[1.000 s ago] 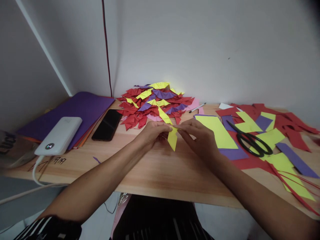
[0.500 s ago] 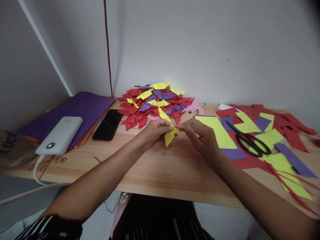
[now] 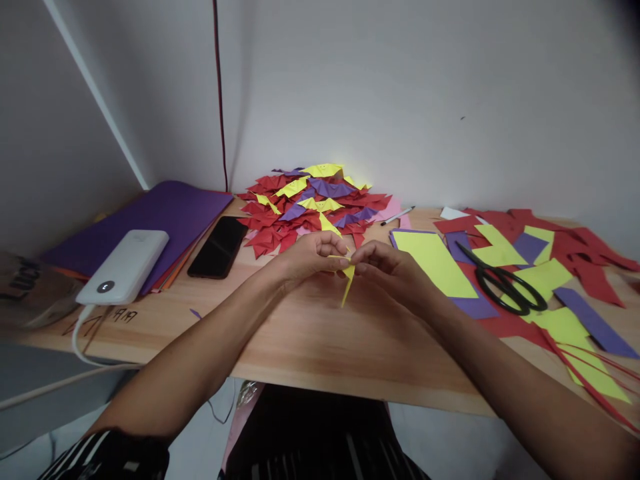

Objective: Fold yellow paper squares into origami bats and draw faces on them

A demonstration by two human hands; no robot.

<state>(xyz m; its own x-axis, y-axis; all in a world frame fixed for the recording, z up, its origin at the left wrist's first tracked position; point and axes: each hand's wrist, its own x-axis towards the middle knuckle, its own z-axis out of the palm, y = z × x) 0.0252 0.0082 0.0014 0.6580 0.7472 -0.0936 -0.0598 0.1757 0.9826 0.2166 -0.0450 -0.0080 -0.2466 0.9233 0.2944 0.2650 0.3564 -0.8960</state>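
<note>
Between my fingertips, above the middle of the wooden table (image 3: 310,360), is a small folded yellow paper (image 3: 348,283). My left hand (image 3: 313,257) pinches it from the left, thumb and fingers closed. From the right, my right hand (image 3: 387,263) pinches the same paper near its upper part. A narrow end of the paper hangs down below the fingers, seen nearly edge-on; the rest is partly hidden by my fingers. Just beyond my hands rises a pile of folded paper shapes (image 3: 273,237) in red, yellow and purple, some with small drawn faces.
Right of my hands lie a stack of yellow sheets (image 3: 435,263), black-handled scissors (image 3: 503,287) and red, yellow and purple scraps (image 3: 545,273). A pen (image 3: 399,215) rests near the wall. On the left are a black phone (image 3: 219,247), a white power bank (image 3: 125,267) and purple sheets (image 3: 185,200).
The yellow paper has been turned between my fingers, from showing a broad hanging flap to a thin edge. Both hands stay at about the same place, still gripping it.
</note>
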